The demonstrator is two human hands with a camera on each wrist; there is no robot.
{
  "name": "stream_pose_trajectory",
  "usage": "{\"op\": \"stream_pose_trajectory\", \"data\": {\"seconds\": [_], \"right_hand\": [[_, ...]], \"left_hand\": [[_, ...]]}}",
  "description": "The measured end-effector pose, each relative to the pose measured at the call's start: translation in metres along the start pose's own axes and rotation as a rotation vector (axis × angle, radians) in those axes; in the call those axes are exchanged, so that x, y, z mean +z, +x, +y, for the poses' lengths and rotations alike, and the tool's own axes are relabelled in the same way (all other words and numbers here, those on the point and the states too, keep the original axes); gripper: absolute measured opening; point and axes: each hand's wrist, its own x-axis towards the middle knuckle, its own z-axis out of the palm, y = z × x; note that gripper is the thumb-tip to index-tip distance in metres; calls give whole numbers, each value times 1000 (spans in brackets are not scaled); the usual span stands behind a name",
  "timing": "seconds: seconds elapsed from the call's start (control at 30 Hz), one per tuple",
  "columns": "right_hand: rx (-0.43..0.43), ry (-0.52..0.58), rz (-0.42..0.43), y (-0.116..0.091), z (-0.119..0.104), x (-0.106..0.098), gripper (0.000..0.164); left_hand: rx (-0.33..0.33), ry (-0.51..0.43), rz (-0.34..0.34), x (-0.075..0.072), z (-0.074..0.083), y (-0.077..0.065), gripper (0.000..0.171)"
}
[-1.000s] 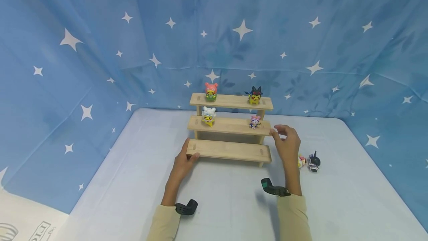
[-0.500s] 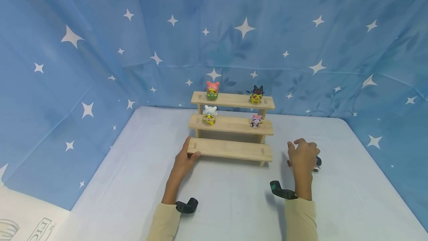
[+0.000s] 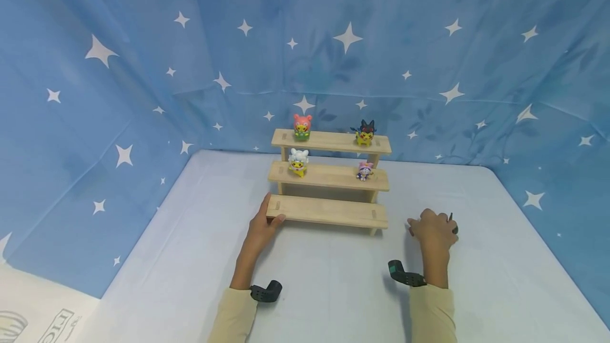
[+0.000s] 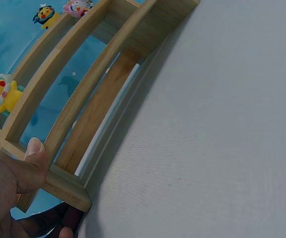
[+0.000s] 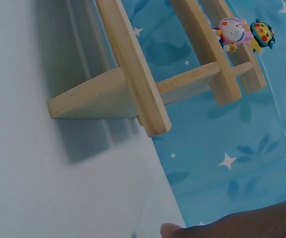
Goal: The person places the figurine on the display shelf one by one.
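Observation:
My left hand grips the left end of a three-tier wooden display shelf, thumb on its front edge. My right hand is low over the table, right of the shelf, fingers spread and bent downward. A dark figurine shows partly behind it; I cannot tell whether the fingers hold anything. On the top tier stand a pink-hooded figurine at left and a black-hooded yellow one at right. The middle tier bears a white-hooded figurine and a small pink-and-white one.
The shelf stands on a white-covered table. Behind and around it hangs a blue curtain with white stars. At the lower left lies a pale sheet with printed lettering.
My right hand has moved from the middle tier's right end rightward and down to the table, now covering the spot where two figurines lay. My left hand keeps its grip on the shelf.

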Motion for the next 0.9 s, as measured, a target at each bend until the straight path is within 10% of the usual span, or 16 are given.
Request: {"op": "stream_pose_trajectory", "data": {"seconds": [0.9], "right_hand": [[-56, 77, 22, 2, -3, 1, 49]], "left_hand": [[-5, 2, 1, 0, -1, 1, 81]]}}
